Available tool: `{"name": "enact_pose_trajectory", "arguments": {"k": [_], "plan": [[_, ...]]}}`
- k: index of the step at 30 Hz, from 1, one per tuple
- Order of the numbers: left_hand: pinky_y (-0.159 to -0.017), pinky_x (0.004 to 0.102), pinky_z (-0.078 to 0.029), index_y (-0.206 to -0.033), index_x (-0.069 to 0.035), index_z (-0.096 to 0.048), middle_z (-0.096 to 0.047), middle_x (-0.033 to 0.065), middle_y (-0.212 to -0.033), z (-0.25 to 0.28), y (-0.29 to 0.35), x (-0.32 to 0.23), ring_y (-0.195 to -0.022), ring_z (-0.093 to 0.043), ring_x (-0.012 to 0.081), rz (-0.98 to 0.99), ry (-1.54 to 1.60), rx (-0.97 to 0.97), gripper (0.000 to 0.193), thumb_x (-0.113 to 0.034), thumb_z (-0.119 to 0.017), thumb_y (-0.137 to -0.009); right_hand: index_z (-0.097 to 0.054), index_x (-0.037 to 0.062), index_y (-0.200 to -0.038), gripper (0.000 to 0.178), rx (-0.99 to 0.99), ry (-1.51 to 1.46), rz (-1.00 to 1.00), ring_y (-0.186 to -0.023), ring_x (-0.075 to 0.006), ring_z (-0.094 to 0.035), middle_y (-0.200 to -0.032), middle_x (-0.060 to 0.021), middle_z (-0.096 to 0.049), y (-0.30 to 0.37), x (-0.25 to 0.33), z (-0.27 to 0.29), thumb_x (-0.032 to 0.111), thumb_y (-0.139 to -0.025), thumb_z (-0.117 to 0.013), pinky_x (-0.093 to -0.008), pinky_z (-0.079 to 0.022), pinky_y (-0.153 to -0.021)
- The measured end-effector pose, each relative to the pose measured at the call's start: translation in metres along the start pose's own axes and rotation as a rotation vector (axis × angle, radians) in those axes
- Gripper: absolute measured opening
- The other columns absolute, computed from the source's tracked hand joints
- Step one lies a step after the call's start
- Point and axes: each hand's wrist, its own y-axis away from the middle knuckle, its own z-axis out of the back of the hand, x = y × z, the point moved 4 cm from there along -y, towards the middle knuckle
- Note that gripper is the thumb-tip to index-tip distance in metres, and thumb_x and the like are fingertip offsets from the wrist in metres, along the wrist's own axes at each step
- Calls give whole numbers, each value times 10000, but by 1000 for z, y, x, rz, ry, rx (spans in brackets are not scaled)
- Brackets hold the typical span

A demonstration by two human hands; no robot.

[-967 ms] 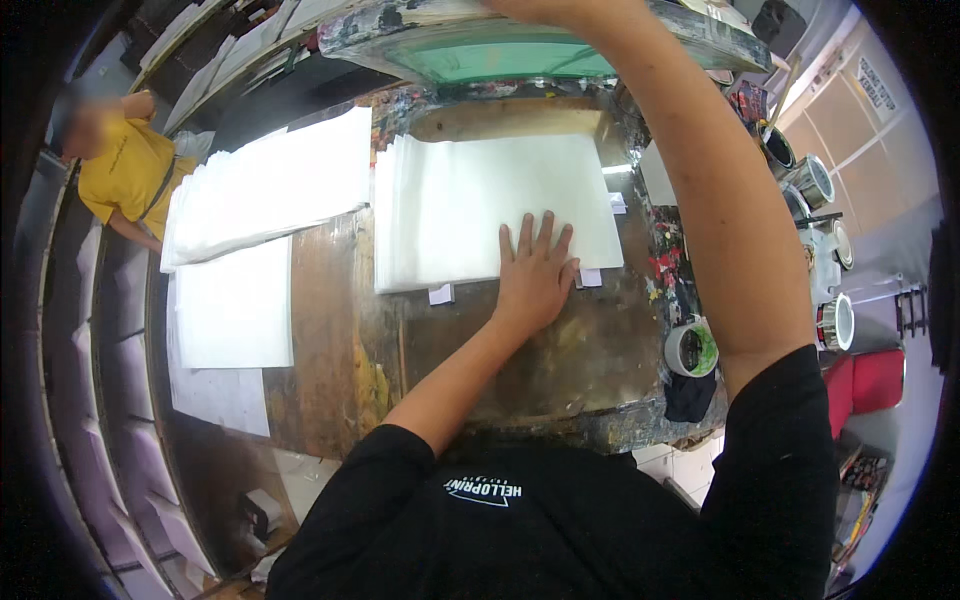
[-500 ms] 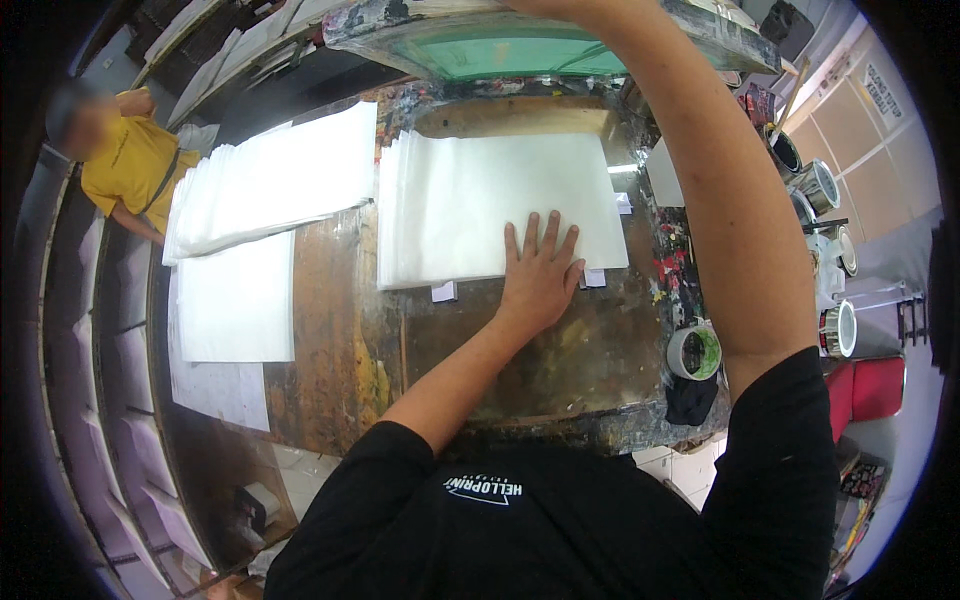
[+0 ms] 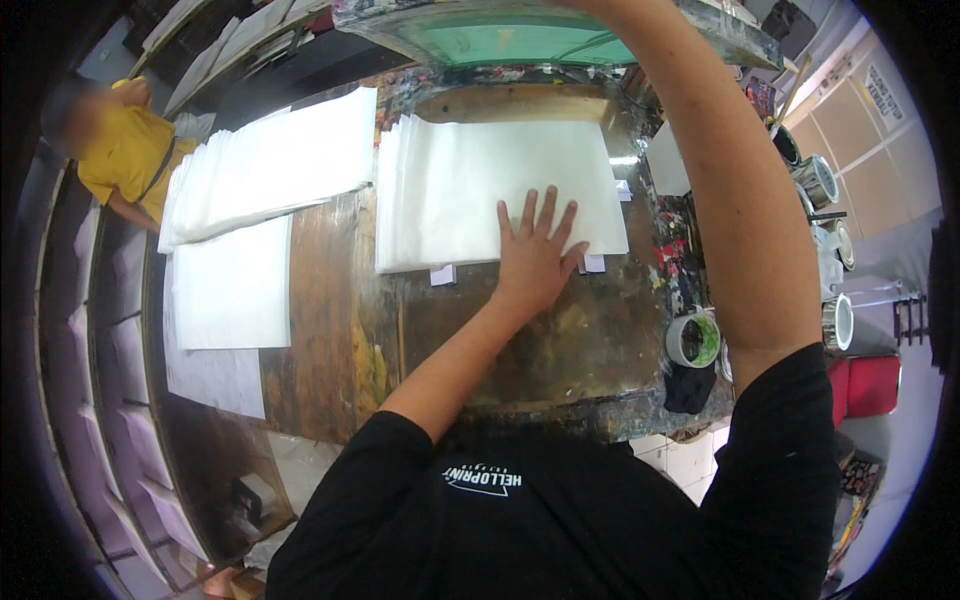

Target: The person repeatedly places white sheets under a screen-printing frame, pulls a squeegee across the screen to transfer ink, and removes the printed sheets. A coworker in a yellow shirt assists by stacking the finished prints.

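Observation:
My left hand (image 3: pixel 535 250) lies flat, fingers spread, on the lower right part of a stack of white sheets (image 3: pixel 470 190). The stack rests on a stained work board, with small white tabs (image 3: pixel 594 263) showing at its edges. Beyond it a screen printing frame (image 3: pixel 525 42) with green mesh is tilted up. My right forearm (image 3: pixel 745 190) reaches up toward that frame, and the right hand is cut off by the top of the picture. Left of the stack lie a second pile of white sheets (image 3: pixel 275 165) and another white sheet (image 3: pixel 235 290) below it.
A roll of tape (image 3: pixel 693 340) and a black cloth (image 3: pixel 690 388) sit at the table's right edge. Paint cans (image 3: pixel 818 180) stand further right, near a red seat (image 3: pixel 865 387). A person in a yellow shirt (image 3: pixel 130 150) stands at the far left beside shelves (image 3: pixel 130 360).
The view has shifted slightly, so the table and sheets appear a little higher. My left hand stays flat on the stack; the right arm remains raised.

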Motion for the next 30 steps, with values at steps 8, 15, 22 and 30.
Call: {"name": "enact_pose_trajectory", "arguments": {"k": [8,15,22,30], "plan": [[-764,265,-536,-1631,69,-79,-709,93,-1039,179,-30,103,-862,-646,128,409,1563,-421,1080,-170,-838,-901,-686,15,-853,792,-30,19,179,-717,-361,-664,-710,-185,-665,62,8,-36,761,-952,-439,-475,-511,-658],[-953,350,-539,-1480,37,-517,-722,163,-1184,123,62,95,-1066,-692,214,561,921,-164,1055,-408,-991,-649,-677,84,-1157,326,415,-119,250,-1031,-386,-626,-1102,-161,-630,169,-11,-123,221,-861,-687,-525,-539,-876],[-830,381,-518,-1486,-21,-548,-613,106,-978,79,109,99,-902,-617,261,518,362,-42,1070,-396,-1003,-593,-697,106,-1062,262,530,-164,-4,-1027,-331,-645,-1026,-94,-703,248,10,-154,104,-801,-724,-501,-448,-921],[-785,375,-503,-1475,14,-548,-581,104,-922,75,113,102,-856,-587,253,489,398,-35,1106,-397,-1003,-554,-650,157,-1122,361,323,-40,8,-1034,-275,-636,-1089,-40,-665,235,3,-200,137,-782,-769,-520,-393,-942]]}}
